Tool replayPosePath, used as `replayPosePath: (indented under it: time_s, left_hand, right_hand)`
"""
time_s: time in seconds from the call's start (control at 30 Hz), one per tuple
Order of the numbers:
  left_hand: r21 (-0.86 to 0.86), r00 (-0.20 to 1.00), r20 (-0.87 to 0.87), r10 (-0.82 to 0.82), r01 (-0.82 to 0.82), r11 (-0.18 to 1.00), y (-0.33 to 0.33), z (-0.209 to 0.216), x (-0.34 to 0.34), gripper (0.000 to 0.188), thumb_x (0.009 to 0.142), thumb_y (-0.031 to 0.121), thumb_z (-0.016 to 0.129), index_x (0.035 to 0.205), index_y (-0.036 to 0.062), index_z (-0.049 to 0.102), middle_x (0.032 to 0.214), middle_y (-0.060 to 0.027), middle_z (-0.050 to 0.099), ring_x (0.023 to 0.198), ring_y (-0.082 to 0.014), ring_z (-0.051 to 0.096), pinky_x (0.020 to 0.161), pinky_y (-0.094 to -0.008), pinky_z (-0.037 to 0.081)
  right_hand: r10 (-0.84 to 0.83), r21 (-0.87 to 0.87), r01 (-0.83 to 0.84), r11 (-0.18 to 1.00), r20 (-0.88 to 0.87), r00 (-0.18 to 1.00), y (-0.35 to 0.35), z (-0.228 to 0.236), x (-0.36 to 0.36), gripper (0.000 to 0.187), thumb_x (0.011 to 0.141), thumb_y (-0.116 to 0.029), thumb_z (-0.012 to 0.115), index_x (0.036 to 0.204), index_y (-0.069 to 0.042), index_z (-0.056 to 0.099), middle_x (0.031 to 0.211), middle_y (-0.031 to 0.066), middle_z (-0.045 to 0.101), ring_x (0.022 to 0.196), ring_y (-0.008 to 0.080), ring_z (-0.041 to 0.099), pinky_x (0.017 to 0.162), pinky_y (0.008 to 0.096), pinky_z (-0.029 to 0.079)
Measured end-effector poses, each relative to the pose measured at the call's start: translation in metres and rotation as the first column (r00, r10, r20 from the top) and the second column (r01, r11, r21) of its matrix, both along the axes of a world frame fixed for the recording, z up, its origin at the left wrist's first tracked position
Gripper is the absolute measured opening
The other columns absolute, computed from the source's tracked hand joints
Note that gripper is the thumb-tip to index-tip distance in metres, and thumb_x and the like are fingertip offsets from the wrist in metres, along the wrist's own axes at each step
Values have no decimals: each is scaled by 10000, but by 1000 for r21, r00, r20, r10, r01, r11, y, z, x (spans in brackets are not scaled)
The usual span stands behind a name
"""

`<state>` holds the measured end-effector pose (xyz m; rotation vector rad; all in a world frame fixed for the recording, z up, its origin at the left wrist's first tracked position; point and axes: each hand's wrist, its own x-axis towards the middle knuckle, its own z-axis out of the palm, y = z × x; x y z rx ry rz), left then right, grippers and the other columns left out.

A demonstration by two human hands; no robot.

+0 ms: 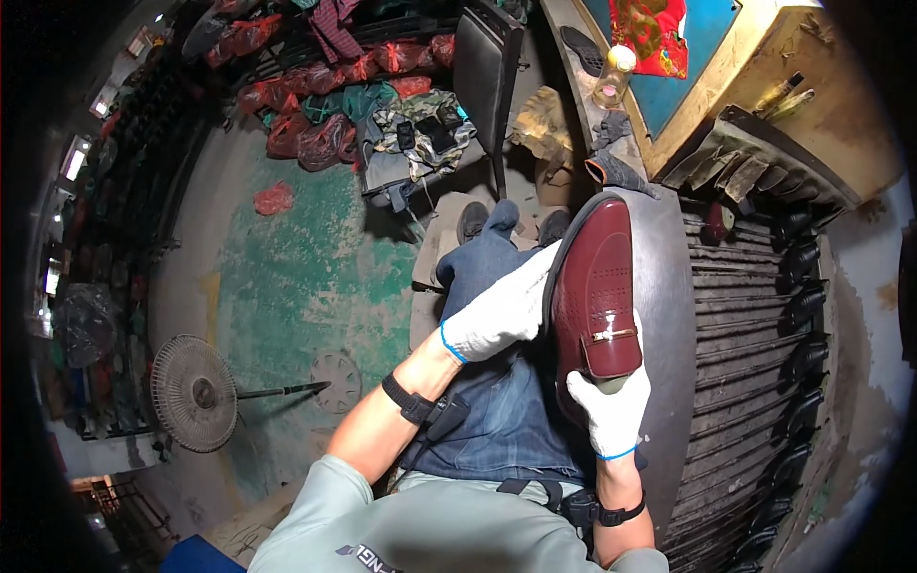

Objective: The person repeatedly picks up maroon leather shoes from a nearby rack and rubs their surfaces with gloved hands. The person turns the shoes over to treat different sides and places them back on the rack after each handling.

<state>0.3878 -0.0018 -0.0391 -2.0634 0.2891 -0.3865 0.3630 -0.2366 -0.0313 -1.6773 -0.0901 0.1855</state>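
A dark red loafer (597, 277) with perforated rows and a metal bar across its front is held up before me, toe pointing away. My left hand (506, 310), in a white knit glove with a blue cuff, is closed on the black sole edge at the loafer's left side; most of its fingertips are hidden behind the shoe. My right hand (613, 406), gloved the same way, grips the heel end, thumb on the near left and fingers along the right side. A bit of greenish material shows in the shoe's opening.
On my right runs a grey metal surface (664, 315) beside a rack of long slats (740, 334). Beyond stand a bottle (611, 88) and a dark shoe piece (616, 175). A chair (487, 81), red plastic bags (325, 86) and a standing fan (196, 393) are ahead and left.
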Motion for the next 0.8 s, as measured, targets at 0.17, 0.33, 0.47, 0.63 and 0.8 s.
replayPosePath:
  time_s: [0.17, 0.33, 0.47, 0.63, 0.8]
  left_hand:
    - [373, 808, 312, -499, -587, -718, 11, -9, 0, 1064, 1021, 553, 762, 1785, 38, 230, 1833, -112, 307, 1682, -236, 300, 1369, -372, 251]
    - [78, 840, 61, -538, -542, -837, 39, 19, 16, 942, 1011, 389, 823, 1754, 79, 333, 1713, -76, 500, 1536, -220, 517, 1265, -391, 437]
    - [-112, 832, 118, -542, -531, -840, 48, 53, 32, 956, 864, 210, 956, 1659, 49, 449, 1570, -149, 627, 1445, -285, 618, 1227, -460, 505]
    - [-145, 878, 30, -478, -469, -871, 43, 60, 32, 958, 808, 241, 998, 1607, 54, 505, 1503, -198, 687, 1377, -313, 678, 1199, -482, 540]
    - [11, 862, 47, -504, -505, -863, 58, 44, 21, 985, 771, 275, 1038, 1578, 20, 533, 1483, -198, 698, 1360, -336, 697, 1169, -519, 573]
  right_hand:
    - [29, -71, -26, 997, 44, 999, 14, 11, -1, 1024, 773, -92, 939, 1658, 48, 442, 1410, 151, 722, 1211, 219, 718, 1090, 374, 565]
    - [57, -143, -30, 989, 193, 979, 31, 14, -14, 1058, 748, -129, 976, 1651, 54, 456, 1313, 193, 739, 1136, 269, 754, 1030, 386, 592]
    - [92, -231, -4, 973, 375, 922, 36, 11, -21, 1052, 731, -149, 991, 1631, 52, 485, 1194, 174, 730, 1042, 316, 759, 939, 411, 608]
    - [116, -233, -12, 972, 438, 891, 35, 12, -22, 1084, 675, -118, 976, 1625, 64, 488, 1181, 171, 721, 1034, 353, 727, 943, 440, 593]
    - [223, -364, -68, 929, 402, 888, 30, 20, -25, 1120, 657, -162, 962, 1660, -12, 488, 1229, 190, 684, 1106, 397, 680, 973, 479, 572]
